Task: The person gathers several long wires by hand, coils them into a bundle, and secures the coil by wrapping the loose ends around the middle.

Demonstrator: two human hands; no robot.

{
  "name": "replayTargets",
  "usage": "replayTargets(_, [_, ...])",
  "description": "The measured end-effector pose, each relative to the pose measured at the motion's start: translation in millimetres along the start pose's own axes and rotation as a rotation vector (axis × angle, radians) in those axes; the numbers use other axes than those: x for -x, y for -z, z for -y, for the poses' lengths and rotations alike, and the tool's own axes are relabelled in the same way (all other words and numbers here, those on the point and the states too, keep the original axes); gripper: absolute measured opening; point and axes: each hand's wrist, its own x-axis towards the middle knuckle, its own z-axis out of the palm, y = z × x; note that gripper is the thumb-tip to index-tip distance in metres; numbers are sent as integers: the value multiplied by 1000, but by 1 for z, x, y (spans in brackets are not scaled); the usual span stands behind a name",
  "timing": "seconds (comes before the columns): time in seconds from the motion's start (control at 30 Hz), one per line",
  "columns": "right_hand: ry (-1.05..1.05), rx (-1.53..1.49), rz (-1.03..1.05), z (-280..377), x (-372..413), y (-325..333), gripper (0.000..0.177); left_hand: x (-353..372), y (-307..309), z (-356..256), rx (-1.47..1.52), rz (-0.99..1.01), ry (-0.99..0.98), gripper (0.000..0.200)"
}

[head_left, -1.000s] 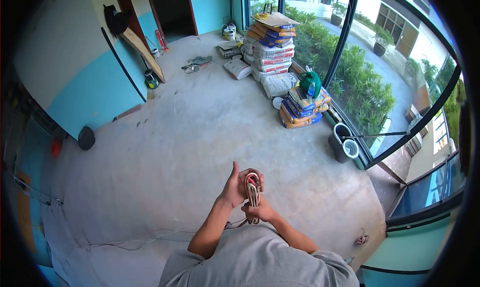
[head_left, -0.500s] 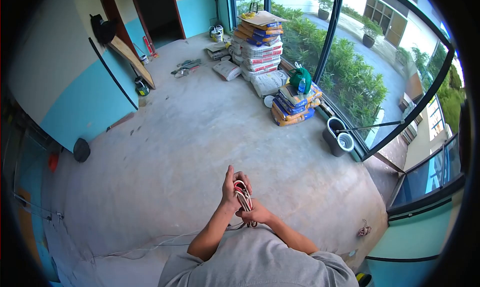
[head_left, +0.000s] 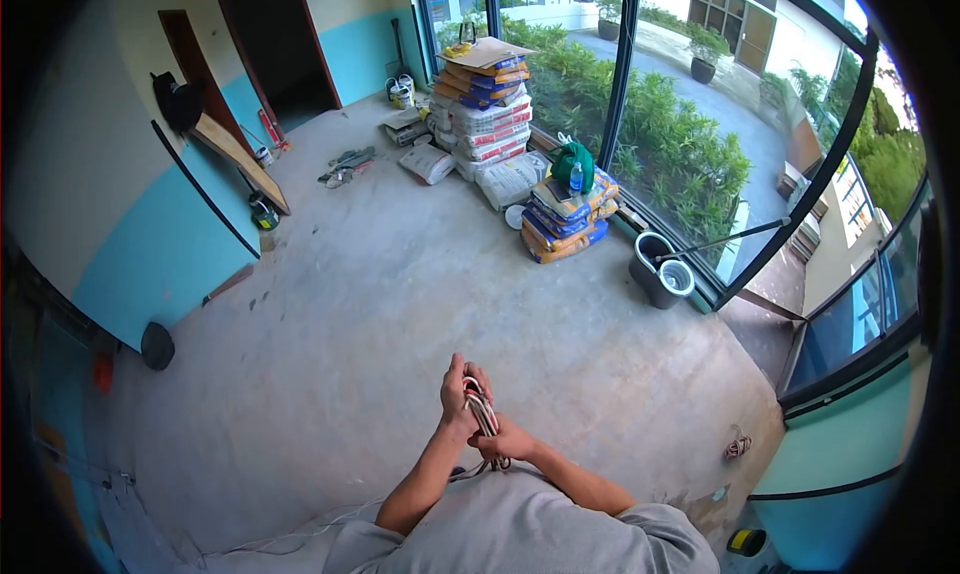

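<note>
On a bare concrete floor [head_left: 380, 294] in an unfinished room, a plank [head_left: 240, 159] is seen leaned against the blue-and-white wall at left, and a black round object [head_left: 157, 346] is set low by the same wall. Loose cord [head_left: 300, 536] is trailed across the floor toward the person's body.

At centre, a coil of cord [head_left: 480, 402], red and pale strands looped together, is held upright in front of the chest. It is gripped by the left hand [head_left: 455, 399], with fingers curled around the loops and the thumb raised alongside. The coil's lower end is clasped by the right hand [head_left: 507, 442], which is closed just beneath the left and touching it.

The work is judged to be mid-winding: a bundle is gathered and a tail lies on the floor. The next move is judged to call for a firm left-hand hold while slack is drawn up and laid over the loops without tangling.

Further right, stacked sacks [head_left: 490, 114] are piled by the glass wall. A bucket [head_left: 660, 274] is stood beside the window frame, and a small bundle [head_left: 738, 444] is left on the floor.
</note>
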Motion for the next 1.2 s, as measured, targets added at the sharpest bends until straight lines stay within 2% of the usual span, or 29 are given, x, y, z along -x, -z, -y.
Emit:
replayTargets(0.23, [18, 14, -47, 5, 4, 1, 14, 7, -30, -9, 2, -341, 122, 58])
replayTargets(0.43, [14, 44, -7, 0, 1, 4, 15, -1, 2, 7, -44, -156, -2, 56])
replayTargets(0.67, [-12, 44, 4, -3, 2, 4, 14, -2, 6, 14, -44, -80, -89, 54])
replayTargets(0.8, [9, -23, 61, -9, -2, 8, 15, -3, 6, 16, -35, -101, -88, 53])
replayTargets(0.9, [18, -26, 2, -10, -1, 4, 12, -4, 5, 13, 2, -153, -10, 53])
replayTargets(1.0, [-8, -43, -4, -7, -2, 2, 9, 7, -23, -3, -36, -298, 73, 55])
replayTargets(1.1, [-40, 2, 49, 2, 1, 3, 8, 4, -1, 3, 22, -44, 41, 57])
replayTargets(1.2, [-40, -10, 110, -8, -5, 10, 10, 3, 9, 8, 41, -4, -4, 58])
